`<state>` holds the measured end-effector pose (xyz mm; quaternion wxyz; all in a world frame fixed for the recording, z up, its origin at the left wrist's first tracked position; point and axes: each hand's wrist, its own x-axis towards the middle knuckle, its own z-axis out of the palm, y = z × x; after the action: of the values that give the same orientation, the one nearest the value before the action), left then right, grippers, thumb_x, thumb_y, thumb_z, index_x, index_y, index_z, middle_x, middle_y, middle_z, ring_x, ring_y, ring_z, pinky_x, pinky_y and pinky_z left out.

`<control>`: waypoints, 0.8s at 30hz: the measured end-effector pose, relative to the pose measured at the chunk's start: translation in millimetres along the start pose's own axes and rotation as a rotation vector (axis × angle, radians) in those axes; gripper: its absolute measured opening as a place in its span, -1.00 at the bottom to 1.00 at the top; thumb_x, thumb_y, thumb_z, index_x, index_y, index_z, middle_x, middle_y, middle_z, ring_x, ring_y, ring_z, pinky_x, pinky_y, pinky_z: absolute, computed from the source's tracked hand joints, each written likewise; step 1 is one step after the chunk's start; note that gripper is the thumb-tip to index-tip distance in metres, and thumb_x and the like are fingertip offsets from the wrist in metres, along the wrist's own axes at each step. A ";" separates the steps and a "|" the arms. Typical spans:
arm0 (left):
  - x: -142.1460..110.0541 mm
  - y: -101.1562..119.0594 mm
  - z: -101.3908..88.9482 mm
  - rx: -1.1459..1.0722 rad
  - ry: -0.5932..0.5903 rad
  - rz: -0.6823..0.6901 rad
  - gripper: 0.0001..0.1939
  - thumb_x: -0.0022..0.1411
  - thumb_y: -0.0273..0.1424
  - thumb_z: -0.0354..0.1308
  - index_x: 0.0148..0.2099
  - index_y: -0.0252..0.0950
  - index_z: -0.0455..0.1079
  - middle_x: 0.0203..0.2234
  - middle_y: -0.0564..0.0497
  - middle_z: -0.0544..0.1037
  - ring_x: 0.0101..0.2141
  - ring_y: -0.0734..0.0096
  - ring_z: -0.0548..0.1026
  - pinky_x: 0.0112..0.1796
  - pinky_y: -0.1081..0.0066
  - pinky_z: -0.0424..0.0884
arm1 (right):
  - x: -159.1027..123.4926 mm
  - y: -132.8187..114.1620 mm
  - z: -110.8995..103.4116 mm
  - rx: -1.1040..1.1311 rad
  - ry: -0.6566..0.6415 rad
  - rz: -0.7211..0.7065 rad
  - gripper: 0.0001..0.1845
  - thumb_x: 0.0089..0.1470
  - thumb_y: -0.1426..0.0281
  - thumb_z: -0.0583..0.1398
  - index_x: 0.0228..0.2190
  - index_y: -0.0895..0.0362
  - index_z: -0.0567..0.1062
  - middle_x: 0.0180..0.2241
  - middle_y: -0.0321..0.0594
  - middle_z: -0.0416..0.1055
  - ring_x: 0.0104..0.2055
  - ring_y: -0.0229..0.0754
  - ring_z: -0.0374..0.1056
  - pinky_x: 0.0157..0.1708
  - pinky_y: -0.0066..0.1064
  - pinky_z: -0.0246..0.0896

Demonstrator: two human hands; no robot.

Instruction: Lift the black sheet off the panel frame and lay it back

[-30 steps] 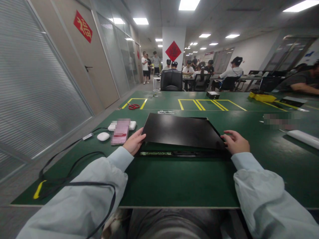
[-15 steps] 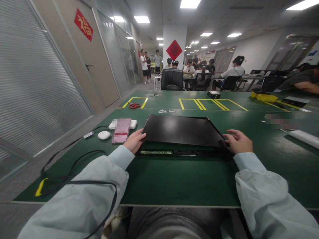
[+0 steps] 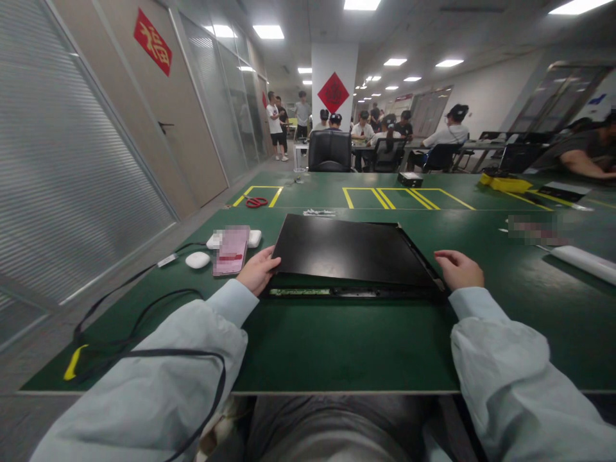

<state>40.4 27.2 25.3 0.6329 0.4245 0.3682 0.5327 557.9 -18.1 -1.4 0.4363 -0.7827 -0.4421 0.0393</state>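
A black flat display panel point(image 3: 351, 250) lies tilted over a black frame point(image 3: 394, 293), its left side higher than its right. Along the frame's near side a green circuit strip point(image 3: 301, 292) shows. My left hand point(image 3: 258, 269) is closed on the panel's left edge, thumb on top; the fingers beneath are partly hidden. Just off the right end of the panel is my right hand point(image 3: 461, 269), fingers curled together, with nothing visible in them. A gap separates it from the panel's edge.
Left of the panel are a pink phone point(image 3: 231, 251), a white rounded case point(image 3: 197, 260) and a black strap point(image 3: 144, 314). Red-handled scissors point(image 3: 256, 202) lie beyond. A white roll point(image 3: 584, 264) and yellow tray point(image 3: 505, 183) are at right. Several people sit farther back.
My right hand has let go of the panel's right edge and its fingers have curled in. The panel's left side sits slightly higher; my left hand keeps its hold.
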 end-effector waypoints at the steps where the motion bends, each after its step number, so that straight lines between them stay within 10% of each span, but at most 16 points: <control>1: -0.4 0.1 0.6 0.000 0.006 0.000 -0.51 0.02 -0.61 0.41 0.05 -0.38 0.57 -0.11 -0.15 0.75 0.01 0.10 0.68 0.04 0.24 0.57 | -1.0 -1.7 -0.1 -0.036 -0.046 0.025 -0.64 -0.12 0.16 0.27 -0.29 0.03 0.71 -0.34 -0.15 0.66 -0.26 0.02 0.57 -0.21 -0.21 0.47; 12: -3.1 -0.3 5.8 0.020 0.012 0.010 -0.44 -0.05 -0.58 0.43 0.08 -0.39 0.54 -0.07 -0.22 0.73 0.12 -0.05 0.61 0.18 0.11 0.50 | 0.7 2.4 8.4 -0.295 -0.248 -0.188 -0.64 -0.09 0.18 0.24 -0.27 -0.05 0.75 -0.10 -0.16 0.67 0.09 0.15 0.52 0.22 0.00 0.34; 24: -6.1 0.2 8.9 0.152 0.025 0.136 -0.39 -0.09 -0.36 0.49 0.08 -0.31 0.60 0.10 -0.19 0.67 0.28 -0.18 0.45 0.33 -0.02 0.28 | 0.5 4.5 12.8 -0.412 -0.280 -0.217 -0.55 -0.02 0.19 0.24 -0.12 0.02 0.73 0.02 -0.04 0.62 0.20 0.19 0.44 0.25 0.05 0.29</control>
<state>47.5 19.9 28.8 0.5566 0.4886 0.3859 0.5500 555.5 -10.4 -12.4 0.2039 -0.7898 -0.5783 0.0095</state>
